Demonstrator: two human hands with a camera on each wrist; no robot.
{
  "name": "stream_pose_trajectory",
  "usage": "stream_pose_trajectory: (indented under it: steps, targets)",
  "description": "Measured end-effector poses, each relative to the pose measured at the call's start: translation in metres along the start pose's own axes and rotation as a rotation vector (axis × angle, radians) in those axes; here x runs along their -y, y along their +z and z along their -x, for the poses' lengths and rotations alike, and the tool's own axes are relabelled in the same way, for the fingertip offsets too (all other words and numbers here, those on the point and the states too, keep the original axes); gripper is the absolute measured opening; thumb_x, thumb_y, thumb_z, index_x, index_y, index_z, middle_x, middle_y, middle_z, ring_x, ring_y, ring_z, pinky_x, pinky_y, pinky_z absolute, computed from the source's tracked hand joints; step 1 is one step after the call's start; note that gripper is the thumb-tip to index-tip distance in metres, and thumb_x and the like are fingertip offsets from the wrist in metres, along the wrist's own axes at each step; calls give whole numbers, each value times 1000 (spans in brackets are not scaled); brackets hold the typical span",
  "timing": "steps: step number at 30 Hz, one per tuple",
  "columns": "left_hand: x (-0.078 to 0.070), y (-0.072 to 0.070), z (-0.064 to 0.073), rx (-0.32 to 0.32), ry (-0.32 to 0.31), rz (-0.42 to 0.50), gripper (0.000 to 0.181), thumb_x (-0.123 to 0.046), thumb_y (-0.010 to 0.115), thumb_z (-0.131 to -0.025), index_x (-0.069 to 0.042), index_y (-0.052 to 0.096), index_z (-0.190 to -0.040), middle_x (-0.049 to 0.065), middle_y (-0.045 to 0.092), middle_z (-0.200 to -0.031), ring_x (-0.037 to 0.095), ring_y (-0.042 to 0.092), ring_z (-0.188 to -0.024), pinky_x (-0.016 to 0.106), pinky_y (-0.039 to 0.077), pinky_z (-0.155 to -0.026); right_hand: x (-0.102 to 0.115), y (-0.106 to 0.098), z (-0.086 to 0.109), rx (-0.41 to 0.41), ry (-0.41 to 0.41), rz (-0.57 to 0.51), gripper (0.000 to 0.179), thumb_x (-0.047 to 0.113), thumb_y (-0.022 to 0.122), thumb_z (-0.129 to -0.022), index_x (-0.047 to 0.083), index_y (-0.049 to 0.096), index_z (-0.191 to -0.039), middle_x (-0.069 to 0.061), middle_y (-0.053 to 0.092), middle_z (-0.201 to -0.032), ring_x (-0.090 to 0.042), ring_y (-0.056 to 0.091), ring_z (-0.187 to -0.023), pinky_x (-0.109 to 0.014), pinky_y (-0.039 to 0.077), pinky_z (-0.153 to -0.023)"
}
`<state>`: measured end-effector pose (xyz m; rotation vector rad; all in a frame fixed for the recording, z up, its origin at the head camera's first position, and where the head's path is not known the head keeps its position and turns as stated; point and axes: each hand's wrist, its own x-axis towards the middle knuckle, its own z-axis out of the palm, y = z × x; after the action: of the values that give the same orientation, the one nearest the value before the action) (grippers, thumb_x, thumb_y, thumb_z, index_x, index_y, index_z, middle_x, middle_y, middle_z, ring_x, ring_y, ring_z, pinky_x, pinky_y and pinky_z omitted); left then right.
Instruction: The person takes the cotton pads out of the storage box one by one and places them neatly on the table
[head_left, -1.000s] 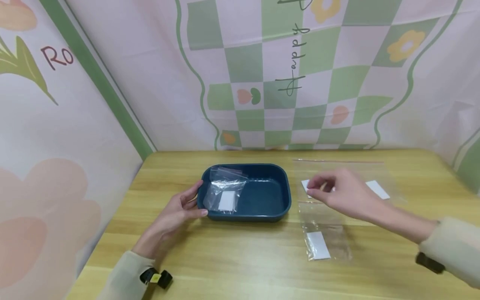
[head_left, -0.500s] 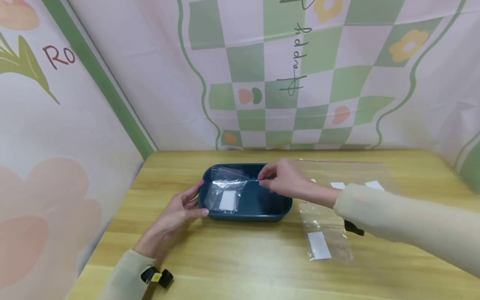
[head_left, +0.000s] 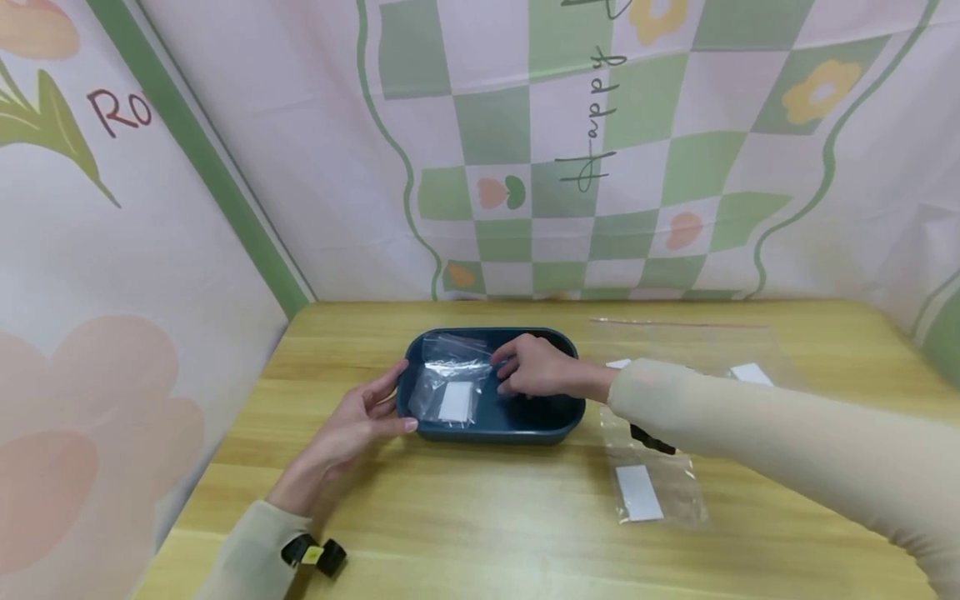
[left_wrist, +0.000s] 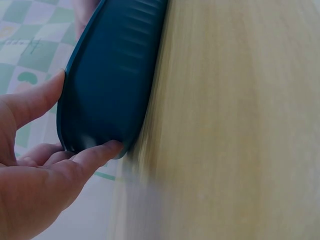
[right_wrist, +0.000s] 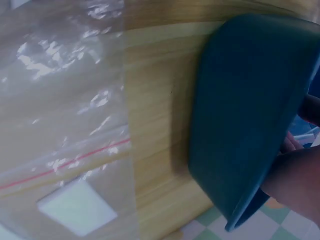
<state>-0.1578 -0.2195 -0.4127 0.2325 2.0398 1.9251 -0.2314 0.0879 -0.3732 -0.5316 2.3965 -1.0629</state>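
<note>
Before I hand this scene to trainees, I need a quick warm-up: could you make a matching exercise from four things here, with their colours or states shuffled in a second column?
Things
1. Tray
2. Left hand
3. Right hand
4. Front bag

Colours or states
A. extended across the tray's rim
B. see-through
C. gripping one end of the tray
D. dark blue

Right pairs: 1-D, 2-C, 3-A, 4-B.

Fingers (right_wrist: 310,110) inside blue tray (right_wrist: 245,110); clear bag (right_wrist: 60,95), red seal line (right_wrist: 65,164), white card (right_wrist: 77,209) alongside.
</note>
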Motion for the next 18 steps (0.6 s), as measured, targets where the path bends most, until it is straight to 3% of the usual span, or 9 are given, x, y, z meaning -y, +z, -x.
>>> stream_pose_trajectory:
  steps: [3, 9, 12, 18]
  targets:
    - [0, 0, 0, 5, 9, 4, 96, 11, 75, -87, -6, 23, -167, 15, 15, -173, 44, 30, -151, 33, 45, -111, 2, 4, -1, 2, 10, -19, 52, 0, 77, -91, -3, 62, -141, -17, 74, -123, -19, 75, -99, -35, 64, -70]
    - [-1, -1, 0, 14, 21, 12, 95, 12, 74, -88, -5, 23, -167, 16, 15, -173, 45, 30, -151, 34, 46, -110, 3, 9, -4, -5, 8, -18, 56, -2, 77, -90, -3, 60, -143, -13, 77, -115, -18, 75, -95, -31, 62, -73]
    - [-1, -2, 0, 17, 23, 2, 95, 10, 74, -89, -5, 23, -167, 16, 14, -173, 45, 30, -151, 33, 46, -110, 2, 12, -7, -3, 3, -33, 57, -1, 78, -90, -3, 60, -144, -12, 77, -115, -19, 74, -104, -29, 61, -78]
    - [1, -2, -1, 17, 21, -6, 95, 10, 75, -89, -4, 22, -167, 16, 14, -173, 46, 29, -151, 33, 46, -111, 2, 16, -10, 26, -24, -70, 59, 0, 80, -90, -1, 59, -146, -14, 76, -119, -24, 71, -114, -35, 62, -86]
